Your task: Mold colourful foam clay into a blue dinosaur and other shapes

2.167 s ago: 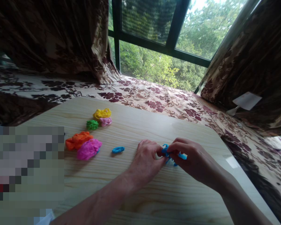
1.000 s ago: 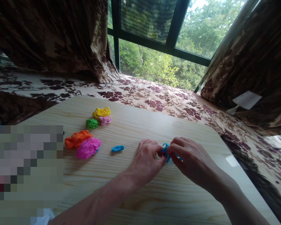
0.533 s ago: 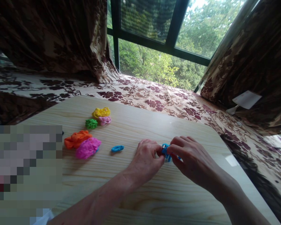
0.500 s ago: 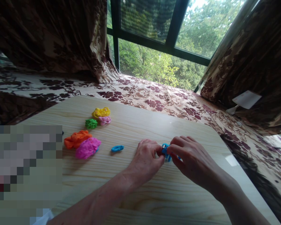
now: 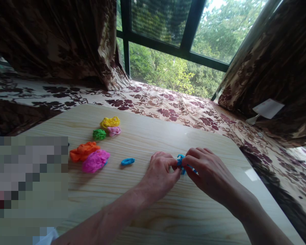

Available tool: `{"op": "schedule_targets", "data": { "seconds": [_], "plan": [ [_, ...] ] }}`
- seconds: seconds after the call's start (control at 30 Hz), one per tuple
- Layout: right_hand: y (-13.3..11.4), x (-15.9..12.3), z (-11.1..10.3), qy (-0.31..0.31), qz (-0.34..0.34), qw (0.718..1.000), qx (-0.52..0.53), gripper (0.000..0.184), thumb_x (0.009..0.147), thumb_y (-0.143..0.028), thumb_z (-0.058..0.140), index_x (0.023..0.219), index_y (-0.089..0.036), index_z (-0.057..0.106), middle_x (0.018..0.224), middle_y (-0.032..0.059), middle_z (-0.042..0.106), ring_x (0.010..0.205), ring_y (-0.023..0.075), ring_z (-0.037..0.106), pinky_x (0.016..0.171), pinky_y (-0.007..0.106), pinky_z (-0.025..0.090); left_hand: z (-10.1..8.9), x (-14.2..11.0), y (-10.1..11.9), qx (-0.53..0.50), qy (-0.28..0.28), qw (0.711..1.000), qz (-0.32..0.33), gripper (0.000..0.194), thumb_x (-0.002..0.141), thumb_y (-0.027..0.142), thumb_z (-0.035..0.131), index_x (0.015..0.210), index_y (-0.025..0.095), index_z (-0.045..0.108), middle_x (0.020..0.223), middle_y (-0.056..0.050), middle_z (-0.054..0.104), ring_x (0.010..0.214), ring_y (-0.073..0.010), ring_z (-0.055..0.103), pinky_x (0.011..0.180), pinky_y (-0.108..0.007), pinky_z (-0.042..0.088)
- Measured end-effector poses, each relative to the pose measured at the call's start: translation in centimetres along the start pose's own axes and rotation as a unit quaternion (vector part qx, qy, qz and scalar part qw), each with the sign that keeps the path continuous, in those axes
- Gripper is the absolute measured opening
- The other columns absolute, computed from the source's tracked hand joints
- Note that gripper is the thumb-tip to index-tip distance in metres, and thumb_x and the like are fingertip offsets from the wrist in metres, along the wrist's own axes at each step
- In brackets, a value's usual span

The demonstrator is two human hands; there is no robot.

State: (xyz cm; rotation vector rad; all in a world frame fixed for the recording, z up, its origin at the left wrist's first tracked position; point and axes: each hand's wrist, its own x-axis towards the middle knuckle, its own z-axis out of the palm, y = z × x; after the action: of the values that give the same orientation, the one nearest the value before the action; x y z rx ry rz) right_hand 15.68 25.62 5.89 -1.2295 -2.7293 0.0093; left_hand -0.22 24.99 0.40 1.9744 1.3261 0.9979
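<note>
My left hand [image 5: 164, 167] is closed, thumb and fingertips pinching the left side of a small bundle of soft blue strands [image 5: 180, 161]. From the other side my right hand [image 5: 206, 166] pinches the same bundle, and its fingers cover much of it. A few thin blue ends stick out above and below the fingertips. Both hands are just over the table, fingertips almost meeting. Left of my left hand lies a flat blue oval loop [image 5: 128, 161], touched by neither hand.
On the left of the pale wood-grain table [image 5: 153, 217] lie an orange bundle [image 5: 84, 151], a magenta bundle [image 5: 96, 161], a green clump [image 5: 99, 134], a yellow bundle [image 5: 109, 121] and a light pink one [image 5: 114, 131]. A floral cloth [image 5: 168, 102] runs along the window.
Both hands stay nearly in place, shifting the blue strands slightly between their fingertips. The blue ends below the right hand show less than at first. Everything else lies as before.
</note>
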Motion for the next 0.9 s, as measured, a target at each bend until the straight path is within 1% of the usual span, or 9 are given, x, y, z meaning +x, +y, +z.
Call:
{"op": "schedule_targets", "data": {
  "seconds": [0.13, 0.23, 0.4, 0.5, 0.6, 0.67, 0.73, 0.8, 0.9],
  "plan": [
    [-0.2, 0.0, -0.2, 0.007, -0.003, 1.0, 0.026, 0.013, 0.086, -0.017, 0.049, 0.084, -0.021, 0.061, 0.081, 0.0038, 0.058, 0.075, 0.0165, 0.049, 0.07, 0.029, 0.035, 0.2, -0.1, 0.0, 0.006, 0.011, 1.0, -0.001, 0.015, 0.076, 0.025, 0.058, 0.062, 0.02, 0.061, 0.066, 0.001, 0.059, 0.075, -0.0155, 0.052, 0.084, -0.031, 0.035],
    [0.2, -0.4, -0.9, 0.02, -0.004, 0.997, 0.069, 0.016, 0.086, -0.015, 0.047, 0.09, -0.022, 0.061, 0.085, 0.0039, 0.06, 0.078, 0.0159, 0.053, 0.072, 0.029, 0.038, 0.2, 0.0, -0.1, 0.011, 0.023, 1.0, -0.003, 0.016, 0.077, 0.024, 0.057, 0.061, 0.02, 0.06, 0.065, 0.001, 0.058, 0.074, -0.0151, 0.052, 0.083, -0.031, 0.036],
    [2.3, -1.5, -1.0, 0.073, 0.082, 0.99, 0.087, 0.021, 0.085, -0.031, 0.052, 0.103, -0.022, 0.059, 0.099, 0.0057, 0.061, 0.087, 0.019, 0.058, 0.074, 0.03, 0.044, 0.1, 0.1, -0.1, 0.025, 0.047, 0.998, -0.014, 0.015, 0.075, 0.02, 0.058, 0.06, 0.019, 0.06, 0.067, 0.001, 0.058, 0.077, -0.0162, 0.051, 0.082, -0.032, 0.036],
    [2.9, -1.7, 0.0, 0.054, 0.109, 0.987, 0.103, 0.026, 0.08, -0.035, 0.059, 0.102, -0.023, 0.06, 0.095, 0.0038, 0.063, 0.085, 0.0189, 0.06, 0.073, 0.029, 0.046, 0.1, 0.2, -0.2, 0.033, 0.06, 0.998, -0.012, 0.016, 0.075, 0.018, 0.057, 0.059, 0.019, 0.059, 0.066, 0.0, 0.057, 0.076, -0.0165, 0.05, 0.08, -0.032, 0.037],
    [2.5, -1.6, 0.9, 0.032, 0.106, 0.984, 0.14, 0.016, 0.08, -0.03, 0.059, 0.095, -0.023, 0.062, 0.086, 0.001, 0.063, 0.075, 0.0157, 0.059, 0.068, 0.027, 0.045, 0.1, 0.2, -0.3, 0.045, 0.071, 0.996, -0.006, 0.018, 0.075, 0.017, 0.056, 0.057, 0.019, 0.058, 0.064, 0.001, 0.056, 0.075, -0.0163, 0.05, 0.079, -0.032, 0.037],
    [2.0, -1.4, 1.2, 0.036, 0.109, 0.981, 0.154, 0.012, 0.082, -0.027, 0.057, 0.092, -0.023, 0.063, 0.081, 0.0003, 0.063, 0.071, 0.0146, 0.058, 0.063, 0.026, 0.045, 0.2, 0.2, -0.3, 0.054, 0.081, 0.995, -0.004, 0.018, 0.075, 0.017, 0.057, 0.057, 0.019, 0.057, 0.065, 0.0, 0.056, 0.076, -0.0165, 0.051, 0.079, -0.032, 0.038],
    [1.6, -1.2, 1.4, 0.055, 0.119, 0.977, 0.169, 0.012, 0.082, -0.025, 0.056, 0.091, -0.022, 0.063, 0.078, 0.0004, 0.062, 0.068, 0.0143, 0.057, 0.06, 0.025, 0.044, 0.1, 0.2, -0.2, 0.054, 0.092, 0.994, 0.0, 0.014, 0.076, 0.019, 0.057, 0.063, 0.019, 0.061, 0.069, -0.001, 0.057, 0.078, -0.017, 0.052, 0.081, -0.032, 0.038],
    [1.7, -1.1, 1.5, 0.086, 0.132, 0.967, 0.199, 0.013, 0.082, -0.026, 0.056, 0.091, -0.021, 0.064, 0.077, 0.0009, 0.062, 0.067, 0.0144, 0.058, 0.059, 0.026, 0.045, -0.1, 0.2, 0.0, 0.039, 0.103, 0.994, 0.005, 0.007, 0.076, 0.021, 0.059, 0.076, 0.021, 0.065, 0.073, -0.001, 0.058, 0.08, -0.0173, 0.053, 0.083, -0.033, 0.039],
    [2.3, -1.0, 1.6, 0.126, 0.152, 0.941, 0.276, 0.017, 0.083, -0.029, 0.055, 0.094, -0.02, 0.064, 0.082, 0.0023, 0.066, 0.071, 0.0159, 0.061, 0.062, 0.028, 0.049, -0.7, 0.5, 0.4, -0.003, 0.129, 0.992, 0.002, 0.017, 0.074, 0.023, 0.062, 0.09, 0.022, 0.066, 0.076, -0.001, 0.06, 0.082, -0.0176, 0.055, 0.085, -0.033, 0.04]
  ]
}}
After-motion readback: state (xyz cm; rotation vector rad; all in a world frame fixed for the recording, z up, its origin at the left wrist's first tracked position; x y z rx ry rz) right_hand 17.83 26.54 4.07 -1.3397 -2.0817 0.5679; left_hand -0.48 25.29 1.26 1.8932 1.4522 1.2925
